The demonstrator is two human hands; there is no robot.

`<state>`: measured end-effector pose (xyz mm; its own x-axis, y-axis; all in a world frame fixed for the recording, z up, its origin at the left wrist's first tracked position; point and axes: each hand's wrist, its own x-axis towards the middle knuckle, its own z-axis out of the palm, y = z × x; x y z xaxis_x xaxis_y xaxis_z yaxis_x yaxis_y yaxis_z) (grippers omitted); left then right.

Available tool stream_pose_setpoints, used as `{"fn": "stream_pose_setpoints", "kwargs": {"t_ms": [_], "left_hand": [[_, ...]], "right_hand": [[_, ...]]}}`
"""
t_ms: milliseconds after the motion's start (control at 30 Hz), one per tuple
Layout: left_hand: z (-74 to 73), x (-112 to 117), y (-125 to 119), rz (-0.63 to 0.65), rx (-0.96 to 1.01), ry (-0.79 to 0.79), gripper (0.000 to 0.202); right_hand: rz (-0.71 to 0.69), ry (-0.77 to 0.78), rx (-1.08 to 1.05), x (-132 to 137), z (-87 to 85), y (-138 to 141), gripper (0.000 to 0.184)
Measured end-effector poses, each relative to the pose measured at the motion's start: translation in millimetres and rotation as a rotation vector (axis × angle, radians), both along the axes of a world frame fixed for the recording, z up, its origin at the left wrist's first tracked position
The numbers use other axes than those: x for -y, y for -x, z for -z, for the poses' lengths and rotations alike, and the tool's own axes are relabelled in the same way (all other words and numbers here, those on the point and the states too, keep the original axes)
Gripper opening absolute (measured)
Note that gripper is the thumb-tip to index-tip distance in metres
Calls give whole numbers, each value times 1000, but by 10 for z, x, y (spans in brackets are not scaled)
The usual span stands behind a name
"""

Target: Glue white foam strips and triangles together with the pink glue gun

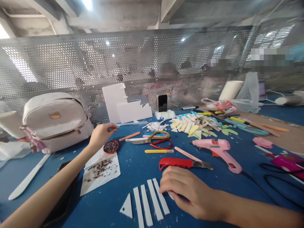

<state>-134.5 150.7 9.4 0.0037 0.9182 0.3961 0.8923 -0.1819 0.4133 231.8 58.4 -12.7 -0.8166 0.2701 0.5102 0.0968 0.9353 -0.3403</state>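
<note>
My right hand (184, 191) is curled low over the table, with a small white piece (171, 195), partly hidden, under its fingers. Left of it lie several flat white strips (146, 204) side by side; the fingertips meet the rightmost one. Beyond the strips is a white triangle (127, 206) with a dark dot. My left hand (102, 135) is raised with closed fingers beside a small red dish (110, 146) of dark bits. What those fingers hold, if anything, is too small to see. White paper (114, 166) bearing scattered dark bits lies under the left forearm.
A red-handled utility knife (177, 162), pink glue gun (222, 150) with cord, and scissors (147, 140) lie ahead. Cut pieces (194, 123) are heaped behind. A white backpack (55, 120) stands left. A phone (162, 103) is propped before the perforated screen (133, 60).
</note>
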Motion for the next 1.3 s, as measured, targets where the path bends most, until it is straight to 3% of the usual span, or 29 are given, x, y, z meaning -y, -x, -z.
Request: {"fn": "stream_pose_setpoints", "kwargs": {"t_ms": [200, 500, 700, 933, 1133, 1300], "left_hand": [[89, -45, -41, 80, -7, 50, 22], [90, -151, -146, 177, -106, -41, 22], [187, 57, -145, 219, -266, -109, 23], [190, 400, -315, 434, -394, -118, 41], [153, 487, -351, 447, -245, -81, 38], [71, 447, -292, 317, 72, -43, 28]], "right_hand": [[1, -2, -1, -15, 0, -3, 30], [-1, 0, 31, -16, -12, -13, 30], [2, 23, 66, -8, -27, -8, 31], [1, 12, 53, -8, -26, -12, 30], [-3, 24, 33, -14, 6, -22, 30], [87, 174, -92, -25, 44, -35, 31]]}}
